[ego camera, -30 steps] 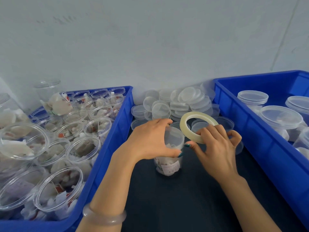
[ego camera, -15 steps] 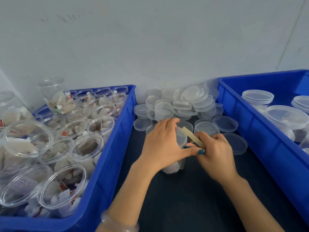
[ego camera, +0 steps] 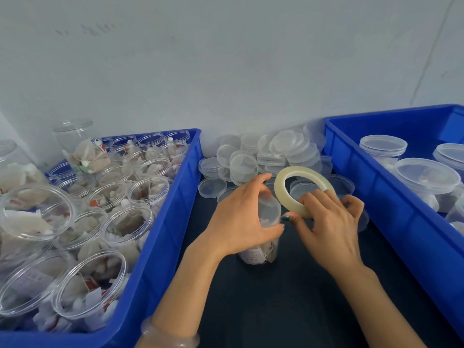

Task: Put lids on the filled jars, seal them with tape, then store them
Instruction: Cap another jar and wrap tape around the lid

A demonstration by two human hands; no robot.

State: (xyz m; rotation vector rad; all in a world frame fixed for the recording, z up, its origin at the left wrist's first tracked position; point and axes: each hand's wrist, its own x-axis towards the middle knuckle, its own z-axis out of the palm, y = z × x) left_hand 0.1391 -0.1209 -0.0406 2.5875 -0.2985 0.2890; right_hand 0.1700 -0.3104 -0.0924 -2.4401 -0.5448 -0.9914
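A clear filled jar [ego camera: 261,254] with a lid [ego camera: 270,205] on it stands on the dark table between two blue bins. My left hand [ego camera: 241,222] grips the jar around its top from the left. My right hand [ego camera: 329,224] holds a pale roll of tape [ego camera: 301,189] just right of the jar, fingers through the ring and thumb tip near the jar's lid. The roll is tilted so its open ring faces me.
The left blue bin [ego camera: 160,242] holds several open filled jars [ego camera: 93,287]. The right blue bin [ego camera: 391,222] holds lidded jars [ego camera: 426,179]. A heap of loose clear lids [ego camera: 266,156] lies against the wall behind the hands. Dark table [ego camera: 288,310] lies in front.
Half a second ago the tape roll was edge-on against the jar's lid; now my right hand has pulled it right and turned it face-on. My left hand stays on the jar.
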